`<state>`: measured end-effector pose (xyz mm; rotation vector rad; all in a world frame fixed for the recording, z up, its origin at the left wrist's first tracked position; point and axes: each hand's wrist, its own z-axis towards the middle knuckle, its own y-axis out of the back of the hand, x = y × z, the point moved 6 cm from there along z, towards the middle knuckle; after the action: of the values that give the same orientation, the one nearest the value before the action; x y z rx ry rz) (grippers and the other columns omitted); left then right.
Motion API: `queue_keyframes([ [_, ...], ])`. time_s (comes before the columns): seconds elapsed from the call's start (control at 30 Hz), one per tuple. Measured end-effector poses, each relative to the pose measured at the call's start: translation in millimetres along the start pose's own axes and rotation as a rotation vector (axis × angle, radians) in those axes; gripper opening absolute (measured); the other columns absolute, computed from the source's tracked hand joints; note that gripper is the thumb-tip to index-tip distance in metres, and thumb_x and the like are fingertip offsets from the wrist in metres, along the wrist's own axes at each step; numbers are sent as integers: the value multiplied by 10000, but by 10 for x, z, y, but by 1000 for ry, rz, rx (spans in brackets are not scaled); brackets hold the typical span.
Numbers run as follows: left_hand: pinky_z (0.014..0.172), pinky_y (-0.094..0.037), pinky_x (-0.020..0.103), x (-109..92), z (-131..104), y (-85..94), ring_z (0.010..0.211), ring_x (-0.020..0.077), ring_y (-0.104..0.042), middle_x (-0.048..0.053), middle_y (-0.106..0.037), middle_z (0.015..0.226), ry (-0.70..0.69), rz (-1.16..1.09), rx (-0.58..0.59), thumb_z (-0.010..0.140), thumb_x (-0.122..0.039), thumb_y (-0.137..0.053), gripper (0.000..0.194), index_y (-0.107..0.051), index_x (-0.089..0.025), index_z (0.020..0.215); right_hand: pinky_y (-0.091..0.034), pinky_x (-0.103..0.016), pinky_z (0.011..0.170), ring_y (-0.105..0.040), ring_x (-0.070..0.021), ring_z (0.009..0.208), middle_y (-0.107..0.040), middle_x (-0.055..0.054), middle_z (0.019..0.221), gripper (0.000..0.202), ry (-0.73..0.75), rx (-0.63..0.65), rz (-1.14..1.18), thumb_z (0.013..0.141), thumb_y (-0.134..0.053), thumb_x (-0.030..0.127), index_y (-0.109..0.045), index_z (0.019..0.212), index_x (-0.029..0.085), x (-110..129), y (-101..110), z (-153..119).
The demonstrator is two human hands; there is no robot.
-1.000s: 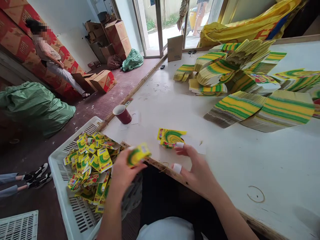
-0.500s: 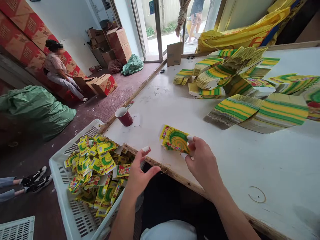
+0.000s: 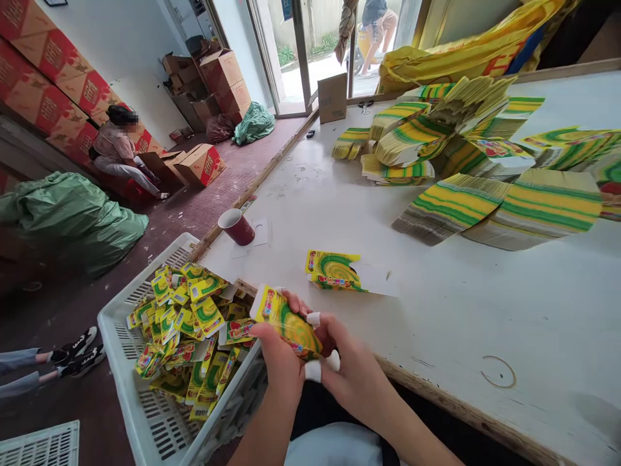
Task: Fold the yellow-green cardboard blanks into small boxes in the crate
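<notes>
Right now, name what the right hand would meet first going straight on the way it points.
The right hand would first meet the yellow box it touches, held in the left hand; beyond that, perhaps the crate, though depth is unclear.

Pale wall (image 3: 140,58), dark reddish floor (image 3: 194,200), white table (image 3: 436,310), daylight through glass door (image 3: 295,58)
</notes>
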<state>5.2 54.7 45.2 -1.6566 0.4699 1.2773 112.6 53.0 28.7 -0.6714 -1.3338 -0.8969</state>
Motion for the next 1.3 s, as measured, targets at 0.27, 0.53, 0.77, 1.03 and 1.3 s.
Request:
queue_keyframes([
  [0.27, 893, -557, 366, 227, -38, 36, 998, 245, -673, 81, -683, 1087, 106, 90, 337, 697, -637, -775, 697, -615, -229, 1239, -555, -279, 687, -612, -161, 728, -676, -24, 894, 335, 1, -95, 84, 895, -641, 319, -611, 1220, 243, -75, 447, -24],
  [0.53, 852, -565, 265, 166, -127, -31, 922, 182, -723, 38, -781, 976, 60, 42, 244, 803, -380, -786, 280, -763, -258, 1054, -618, -304, 731, -727, -202, 784, -782, -41, 888, 294, -129, -218, 409, 835, -731, 485, -768, 993, 241, -202, 445, 13],
  [0.77, 867, -541, 247, 251, -198, 67, 919, 166, -704, 31, -778, 979, 115, 112, 154, 861, -452, -709, 304, -772, -231, 1061, -646, -331, 696, -763, -222, 754, -813, -48, 902, 288, -185, -238, 591, 777, -798, 461, -810, 993, 271, -176, 446, -24],
  [1.03, 585, -488, 176, 346, -191, 205, 619, 97, -605, -25, -697, 674, 103, 153, 13, 814, -483, -747, 293, -744, -194, 764, -618, -282, 607, -740, -200, 682, -802, -33, 803, 203, -105, -246, 404, 818, -754, 412, -815, 920, 247, -93, 367, -79],
  [1.3, 925, -525, 354, -56, 56, 285, 1085, 246, -674, 87, -721, 1218, 41, 199, 165, 742, -728, -665, 664, -662, -264, 1217, -548, -267, 659, -682, -161, 758, -760, -20, 876, 332, 350, -236, -476, 875, -530, 52, -761, 969, 270, 106, 733, -109],
])
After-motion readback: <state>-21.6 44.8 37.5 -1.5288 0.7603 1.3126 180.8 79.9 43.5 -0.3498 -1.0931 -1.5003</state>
